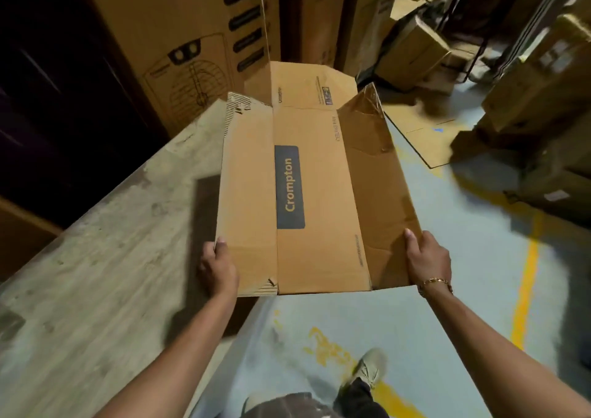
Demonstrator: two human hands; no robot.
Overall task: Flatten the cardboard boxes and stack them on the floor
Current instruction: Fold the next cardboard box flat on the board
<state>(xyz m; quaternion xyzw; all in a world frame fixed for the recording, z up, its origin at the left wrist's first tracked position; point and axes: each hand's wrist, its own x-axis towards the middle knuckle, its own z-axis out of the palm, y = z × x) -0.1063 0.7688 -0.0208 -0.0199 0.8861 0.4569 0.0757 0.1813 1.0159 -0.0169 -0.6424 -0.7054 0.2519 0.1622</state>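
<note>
Tan cardboard box [313, 194] bears a navy label [289, 187] with yellow lettering; floor [479, 258] pale blue, yellow-lined.

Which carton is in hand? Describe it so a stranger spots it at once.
Start at the grey table on the left; over its right edge, above the blue floor, the left hand and right hand hold a flattened carton. It alone shows a dark blue label reading Crompton in yellow, unlike the brown boxes behind.
</note>
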